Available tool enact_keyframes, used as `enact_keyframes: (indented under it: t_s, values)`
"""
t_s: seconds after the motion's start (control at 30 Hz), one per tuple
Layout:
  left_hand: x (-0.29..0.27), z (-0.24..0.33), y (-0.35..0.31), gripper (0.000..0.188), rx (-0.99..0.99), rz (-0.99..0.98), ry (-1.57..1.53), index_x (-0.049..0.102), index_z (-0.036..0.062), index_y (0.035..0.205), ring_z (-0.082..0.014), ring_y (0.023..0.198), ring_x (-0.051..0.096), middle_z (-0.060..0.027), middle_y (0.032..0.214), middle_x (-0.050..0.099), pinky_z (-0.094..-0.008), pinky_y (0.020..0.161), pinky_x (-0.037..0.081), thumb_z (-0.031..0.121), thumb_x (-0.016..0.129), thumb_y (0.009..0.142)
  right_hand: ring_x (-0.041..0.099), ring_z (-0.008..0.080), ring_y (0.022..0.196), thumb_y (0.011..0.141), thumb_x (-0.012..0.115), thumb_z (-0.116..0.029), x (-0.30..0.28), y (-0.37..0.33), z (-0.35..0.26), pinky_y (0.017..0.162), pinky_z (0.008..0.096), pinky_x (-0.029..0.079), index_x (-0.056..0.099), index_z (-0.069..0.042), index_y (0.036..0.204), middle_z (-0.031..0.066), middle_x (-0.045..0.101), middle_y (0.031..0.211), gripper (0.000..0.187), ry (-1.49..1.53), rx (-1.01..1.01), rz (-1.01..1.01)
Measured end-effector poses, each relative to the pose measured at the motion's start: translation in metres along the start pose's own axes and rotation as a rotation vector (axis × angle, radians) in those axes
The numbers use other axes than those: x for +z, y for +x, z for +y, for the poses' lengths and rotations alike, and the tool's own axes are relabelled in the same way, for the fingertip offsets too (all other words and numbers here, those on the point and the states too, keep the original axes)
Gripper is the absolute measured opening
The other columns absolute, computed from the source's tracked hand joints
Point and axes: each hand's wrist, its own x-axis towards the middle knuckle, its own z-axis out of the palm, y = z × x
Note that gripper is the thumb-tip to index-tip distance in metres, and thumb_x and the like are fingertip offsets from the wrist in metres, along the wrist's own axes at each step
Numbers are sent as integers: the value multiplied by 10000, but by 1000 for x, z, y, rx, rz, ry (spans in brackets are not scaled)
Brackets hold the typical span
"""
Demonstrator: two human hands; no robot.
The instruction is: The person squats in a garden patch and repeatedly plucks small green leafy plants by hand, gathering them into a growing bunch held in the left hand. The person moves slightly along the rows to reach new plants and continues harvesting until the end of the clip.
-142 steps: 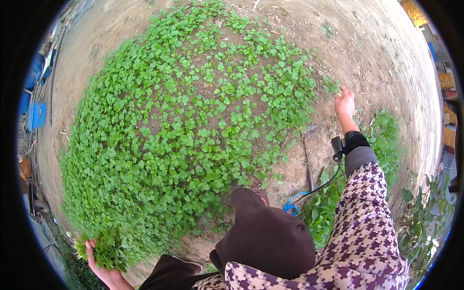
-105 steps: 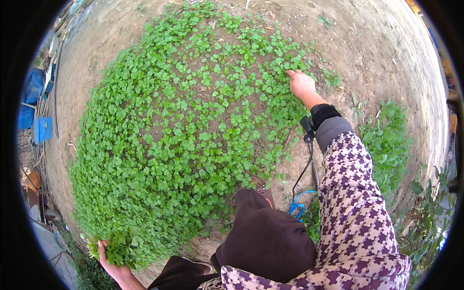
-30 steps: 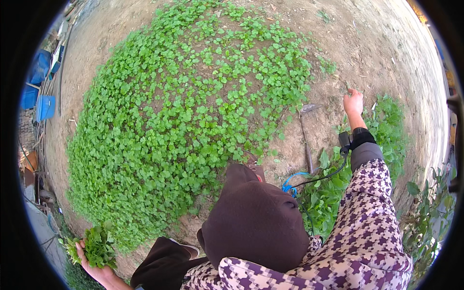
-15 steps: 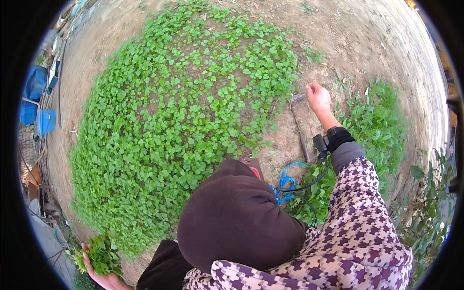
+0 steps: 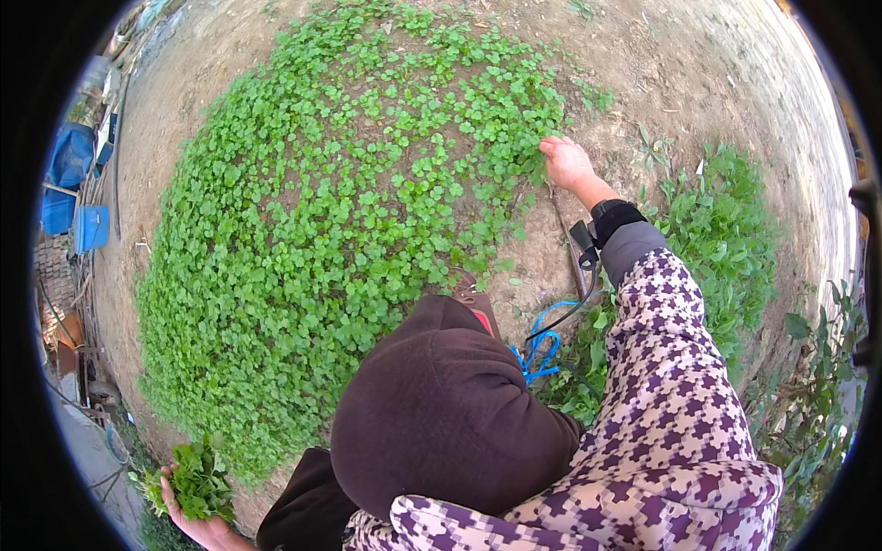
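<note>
At the lower left, my left hand (image 5: pixel 196 524) is closed around a bunch of leafy greens (image 5: pixel 200 481). My right hand (image 5: pixel 570 165) reaches to the right edge of a dense patch of low, round-leaved green plants (image 5: pixel 303 248). Its fingers are pinched together at the outermost leaves, and whatever is between the fingertips is too small to tell. Beneath my right wrist lies a long-handled hand tool (image 5: pixel 568 234) on bare soil, its head hidden by the hand.
Blue cord (image 5: pixel 540 354) lies by my brown shoe (image 5: pixel 475 298). Taller greens (image 5: pixel 721 239) grow to the right of my right arm. A black cable runs from a device at my right wrist. Blue containers (image 5: pixel 91 229) stand at the far left.
My right hand has moved left and slightly up, from above the tool's head to the edge of the plant patch. The left hand still holds its bunch.
</note>
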Motion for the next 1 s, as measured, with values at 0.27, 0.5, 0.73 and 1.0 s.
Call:
enact_keyframes:
  t_s: [0.27,0.5,0.73,1.0]
  values:
    - [14,-3,-16,288,33,-12,94,638,57,1118,-213,924,645,-95,1078,649,-363,786,566,249,585,911,568,277,1025,834,545,-199,-1,-3,-1,879,414,465,654,-103,975,63,640,1023,203,87,114,-59]
    - [28,-8,-17,295,17,92,94,638,66,1122,-228,949,635,-98,1106,637,-362,804,551,256,597,900,576,274,989,792,650,-272,13,-11,-53,849,414,445,633,-84,939,92,638,947,239,7,130,56]
    - [21,-11,4,321,-67,-18,-21,620,39,1147,-234,982,620,-97,1134,630,-376,857,518,249,593,905,565,250,963,830,518,-133,46,-2,-120,859,396,395,646,-110,1041,71,613,999,248,-49,143,48]
    - [11,-14,10,292,-71,-20,18,640,51,1118,-222,961,630,-86,1098,649,-366,829,530,253,578,916,571,256,965,856,536,-145,30,-28,-80,860,408,404,625,-128,1048,69,642,958,212,197,330,349]
